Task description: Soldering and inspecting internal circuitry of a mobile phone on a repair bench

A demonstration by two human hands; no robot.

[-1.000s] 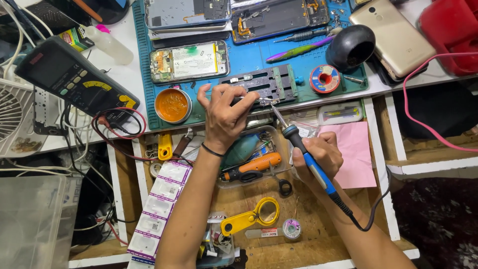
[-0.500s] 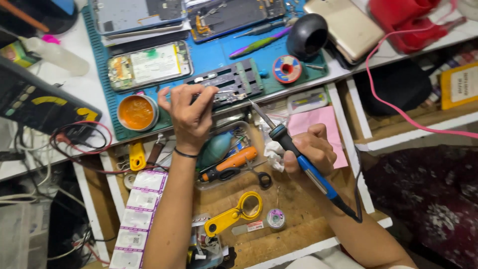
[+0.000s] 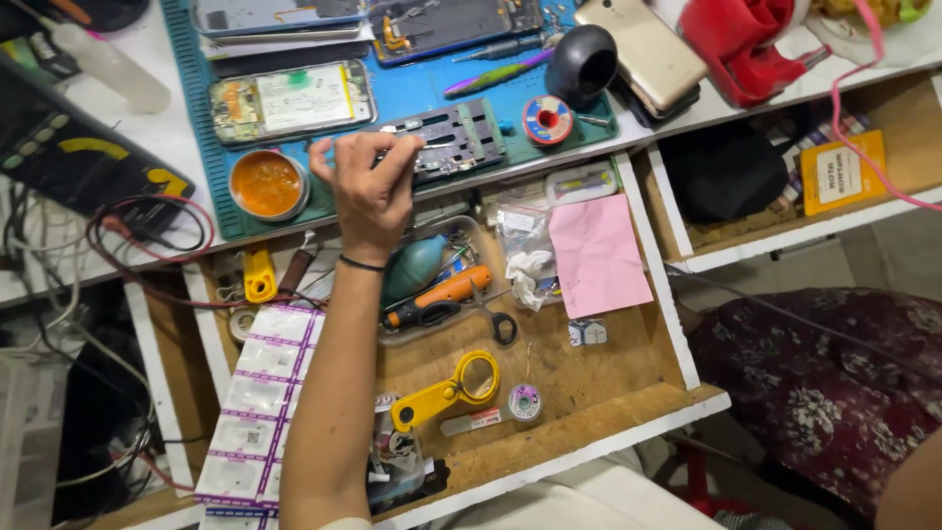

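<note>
My left hand [image 3: 365, 188] reaches up from the open wooden drawer [image 3: 589, 393] to the blue work mat [image 3: 442, 93]. Its thumb and fingers are pinched together at the left end of a grey metal board holder [image 3: 461, 137]. Whether anything small sits between the fingertips I cannot tell. An orange flux tin [image 3: 267, 185] lies just left of the hand, and an opened phone [image 3: 289, 98] lies above it. My right hand is out of view; only a bit of bare arm [image 3: 913, 491] shows at the bottom right corner.
On the mat are a solder spool [image 3: 547, 120] and a black round cup [image 3: 581, 64]. The drawer holds a pink paper [image 3: 597, 253], an orange-handled screwdriver [image 3: 437, 294], a teal blower bulb [image 3: 414, 267], a yellow loop tool [image 3: 451, 388] and white packet strips [image 3: 260, 393]. A black multimeter [image 3: 69, 147] sits left.
My right hand and the blue-handled soldering iron have left the view. The left hand has gone from resting on the holder to a pinch at its left end. The camera has shifted right.
</note>
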